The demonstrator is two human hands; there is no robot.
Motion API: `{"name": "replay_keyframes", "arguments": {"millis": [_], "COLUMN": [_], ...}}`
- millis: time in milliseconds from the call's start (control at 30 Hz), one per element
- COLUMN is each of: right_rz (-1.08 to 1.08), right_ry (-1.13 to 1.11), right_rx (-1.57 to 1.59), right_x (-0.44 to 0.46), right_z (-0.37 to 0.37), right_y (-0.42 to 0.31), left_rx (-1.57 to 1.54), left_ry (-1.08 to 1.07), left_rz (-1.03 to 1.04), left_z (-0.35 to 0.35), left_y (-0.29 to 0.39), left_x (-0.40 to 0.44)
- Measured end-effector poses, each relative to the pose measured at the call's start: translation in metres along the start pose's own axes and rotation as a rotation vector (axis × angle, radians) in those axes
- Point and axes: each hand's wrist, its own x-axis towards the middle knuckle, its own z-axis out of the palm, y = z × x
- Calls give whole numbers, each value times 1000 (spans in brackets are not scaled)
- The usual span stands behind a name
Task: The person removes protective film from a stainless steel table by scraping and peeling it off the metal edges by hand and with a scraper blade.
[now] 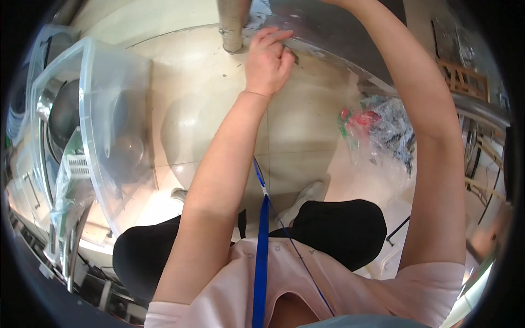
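Note:
My left hand (268, 61) reaches forward near the foot of a round metal leg (231, 27), in front of a dark grey panel (339, 33). Its fingers are partly stretched and apart, and the thumb points toward the panel's lower edge. Close to the thumb is a small dark grey piece (296, 54); I cannot tell whether it touches the hand. My right forearm (418, 71) bends up and over the panel, and the right hand lies beyond the top edge of the view.
On the left stands a clear plastic bin (87, 104) with a dark pan and other wares. A clear plastic bag with grey scraps (391, 128) lies on the tiled floor (213, 147) at right. A blue lanyard (261, 246) hangs between my knees. Wooden frames (465, 80) stand far right.

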Motion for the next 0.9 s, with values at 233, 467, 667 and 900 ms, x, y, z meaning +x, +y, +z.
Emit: {"name": "replay_keyframes", "arguments": {"millis": [233, 467, 667, 900], "right_rz": [524, 494, 922, 1384], "right_ry": [448, 391, 465, 368], "right_rx": [93, -412, -95, 36], "right_x": [-229, -383, -502, -530], "right_z": [-89, -90, -86, -73], "right_y": [6, 19, 99, 115], "left_rx": [66, 95, 125, -54], "left_ry": [-33, -68, -99, -151], "left_rz": [87, 52, 59, -138], "left_z": [5, 3, 2, 9], "left_y": [-9, 4, 5, -2], "left_x": [1, 0, -1, -4]}}
